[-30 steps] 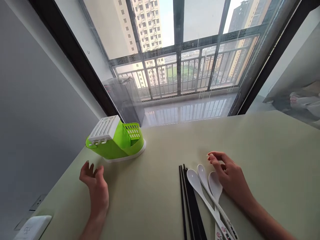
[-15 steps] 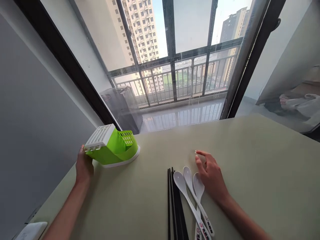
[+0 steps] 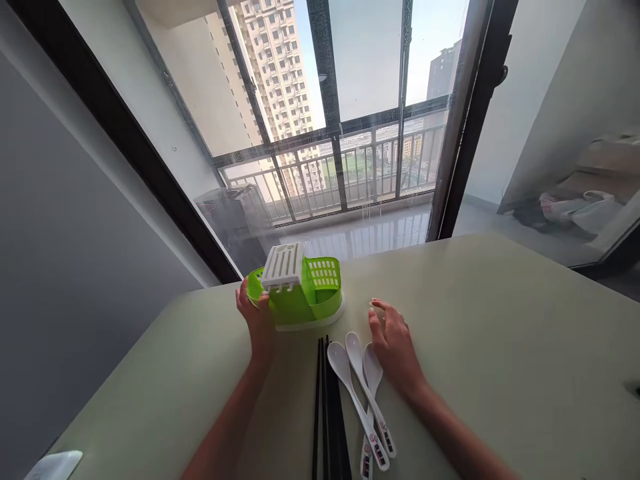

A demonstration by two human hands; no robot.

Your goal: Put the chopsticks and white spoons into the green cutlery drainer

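Observation:
My left hand (image 3: pixel 257 320) grips the left end of a green and white plastic cutlery holder (image 3: pixel 295 303), thumb in front and fingers over the rim. The holder stands upright near the table's far edge, with a slotted white top and a basket-like green compartment on its right. My right hand (image 3: pixel 395 343) is held low over the table with its fingers curved and apart, nothing between them. Just left of it lie three white spoons (image 3: pixel 350 380), crossing at their handles. Several black chopsticks (image 3: pixel 330 413) lie beside the spoons, handles toward me.
The pale green table (image 3: pixel 475 333) reaches to a glass door with a dark frame (image 3: pixel 463 127). A grey wall (image 3: pixel 90 267) borders the left side. At the lower left corner lies a white object (image 3: pixel 55 465), partly cut off.
My left hand has brought the cutlery holder to the right, behind the chopsticks. The view has shifted slightly; my right hand keeps its place beside the spoons.

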